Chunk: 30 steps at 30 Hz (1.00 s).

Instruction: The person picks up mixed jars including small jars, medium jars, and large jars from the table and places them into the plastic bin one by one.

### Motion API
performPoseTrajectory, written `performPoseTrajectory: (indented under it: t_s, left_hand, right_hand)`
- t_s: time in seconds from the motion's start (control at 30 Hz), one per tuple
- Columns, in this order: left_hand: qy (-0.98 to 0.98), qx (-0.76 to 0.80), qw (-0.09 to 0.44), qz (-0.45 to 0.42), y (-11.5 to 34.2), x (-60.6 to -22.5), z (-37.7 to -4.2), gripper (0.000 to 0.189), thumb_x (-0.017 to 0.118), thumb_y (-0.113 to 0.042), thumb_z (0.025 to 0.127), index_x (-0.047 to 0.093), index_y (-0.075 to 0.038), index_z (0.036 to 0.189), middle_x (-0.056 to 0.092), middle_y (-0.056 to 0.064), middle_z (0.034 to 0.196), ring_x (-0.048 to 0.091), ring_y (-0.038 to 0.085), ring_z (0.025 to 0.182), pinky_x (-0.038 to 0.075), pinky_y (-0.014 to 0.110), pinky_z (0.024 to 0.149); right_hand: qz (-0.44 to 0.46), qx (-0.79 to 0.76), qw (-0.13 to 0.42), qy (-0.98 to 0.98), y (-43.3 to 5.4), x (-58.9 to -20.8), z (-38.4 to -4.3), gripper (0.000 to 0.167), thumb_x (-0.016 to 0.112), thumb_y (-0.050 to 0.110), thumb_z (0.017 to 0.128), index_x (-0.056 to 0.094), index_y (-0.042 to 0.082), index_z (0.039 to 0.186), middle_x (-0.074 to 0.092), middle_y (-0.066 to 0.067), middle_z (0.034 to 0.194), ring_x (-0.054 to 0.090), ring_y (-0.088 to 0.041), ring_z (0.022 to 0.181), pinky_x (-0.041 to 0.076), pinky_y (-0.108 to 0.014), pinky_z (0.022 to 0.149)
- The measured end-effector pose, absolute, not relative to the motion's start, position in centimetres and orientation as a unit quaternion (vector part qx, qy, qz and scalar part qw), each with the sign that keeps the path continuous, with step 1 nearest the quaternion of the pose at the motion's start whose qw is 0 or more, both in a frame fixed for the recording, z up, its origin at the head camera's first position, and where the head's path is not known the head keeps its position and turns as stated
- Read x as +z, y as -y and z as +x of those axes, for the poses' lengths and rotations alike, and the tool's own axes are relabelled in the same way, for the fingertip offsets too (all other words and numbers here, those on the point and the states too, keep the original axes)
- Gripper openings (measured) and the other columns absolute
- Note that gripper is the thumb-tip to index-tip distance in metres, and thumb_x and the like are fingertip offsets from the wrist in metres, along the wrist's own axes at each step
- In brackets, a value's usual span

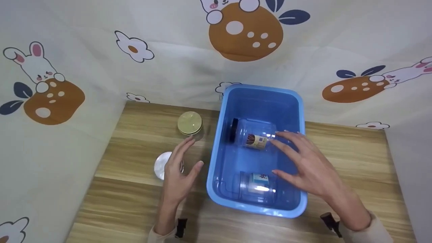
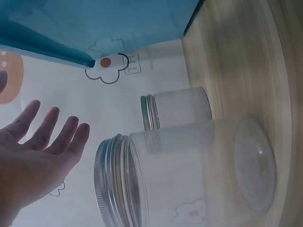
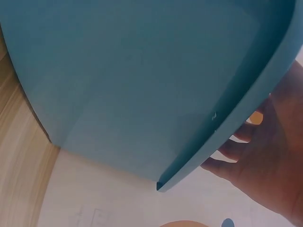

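Observation:
A blue plastic bin (image 1: 214, 158) holds two clear jars. The farther jar (image 1: 256, 130) lies on its side, black lid to the left, with a brown-and-cream label. Nearer me lies another clear jar (image 1: 258, 189) with a light blue label. My right hand (image 1: 308, 162) reaches over the bin's right rim, fingers spread above the inside near the black-lidded jar's base; contact is not visible. Left of the bin, my left hand (image 1: 179, 179) hovers beside a silver-lidded clear jar (image 2: 180, 175), partly covering it in the head view. Behind that stands a jar with a yellow-green lid (image 1: 189, 123).
The wooden table (image 1: 128, 195) runs back to a pale cloth wall (image 1: 175, 77) printed with rabbits, oranges and flowers. Similar cloth rises on the left and right. The bin's tall walls stand between my two hands.

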<state>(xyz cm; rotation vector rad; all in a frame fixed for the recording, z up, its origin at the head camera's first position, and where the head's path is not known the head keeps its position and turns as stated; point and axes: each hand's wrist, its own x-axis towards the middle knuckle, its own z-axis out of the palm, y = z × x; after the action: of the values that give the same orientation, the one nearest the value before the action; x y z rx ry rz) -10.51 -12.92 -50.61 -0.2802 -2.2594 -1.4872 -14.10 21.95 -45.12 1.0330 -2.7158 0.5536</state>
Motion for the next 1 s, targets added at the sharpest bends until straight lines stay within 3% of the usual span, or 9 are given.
performPoseTrajectory:
  t_s: [0.17, 0.5, 0.73, 0.9, 1.0]
  left_hand:
    - [0.813, -0.526, 0.230, -0.098, 12.7, -48.9, -10.1, 0.056, 0.079, 0.002, 0.077, 0.060, 0.006, 0.129, 0.059, 0.022, 0.133, 0.054, 0.034, 0.127, 0.035, 0.025, 0.110]
    - [0.822, -0.515, 0.235, -0.068, 15.4, -52.2, -10.3, 0.067, 0.087, -0.007, 0.072, 0.061, -0.005, 0.134, 0.057, 0.010, 0.140, 0.050, 0.027, 0.132, 0.033, 0.031, 0.113]
    - [0.812, -0.532, 0.234, -0.052, 15.3, -50.2, -9.4, 0.066, 0.086, 0.002, 0.069, 0.060, 0.005, 0.130, 0.055, 0.024, 0.137, 0.051, 0.037, 0.128, 0.036, 0.028, 0.110]
    - [0.809, -0.539, 0.231, -0.045, 15.6, -49.5, -9.3, 0.065, 0.085, 0.007, 0.068, 0.061, 0.006, 0.128, 0.056, 0.025, 0.135, 0.051, 0.036, 0.128, 0.038, 0.025, 0.108]
    - [0.816, -0.526, 0.236, -0.040, 16.0, -49.7, -9.3, 0.066, 0.087, 0.006, 0.066, 0.062, 0.006, 0.127, 0.056, 0.024, 0.135, 0.049, 0.037, 0.130, 0.035, 0.034, 0.112]
  right_hand:
    - [0.351, 0.196, 0.103, 0.910, -22.4, -45.0, -14.2, 0.076, 0.079, 0.043, 0.079, 0.052, 0.017, 0.145, 0.047, -0.013, 0.148, 0.043, -0.040, 0.134, 0.037, -0.065, 0.104]
    - [0.318, 0.205, 0.109, 0.919, -24.2, -45.0, -13.9, 0.076, 0.083, 0.040, 0.076, 0.055, 0.019, 0.143, 0.046, -0.011, 0.149, 0.044, -0.036, 0.135, 0.038, -0.065, 0.102]
    - [0.298, 0.210, 0.107, 0.925, -24.8, -45.1, -13.8, 0.078, 0.085, 0.040, 0.075, 0.055, 0.019, 0.144, 0.045, -0.010, 0.151, 0.044, -0.035, 0.134, 0.039, -0.065, 0.101]
    - [0.294, 0.215, 0.110, 0.925, -25.0, -45.2, -13.8, 0.079, 0.086, 0.039, 0.073, 0.055, 0.019, 0.143, 0.045, -0.010, 0.150, 0.044, -0.035, 0.134, 0.040, -0.065, 0.100]
    - [0.296, 0.222, 0.111, 0.922, -25.2, -45.3, -13.8, 0.080, 0.087, 0.036, 0.072, 0.055, 0.018, 0.143, 0.046, -0.010, 0.150, 0.045, -0.035, 0.133, 0.040, -0.064, 0.100]
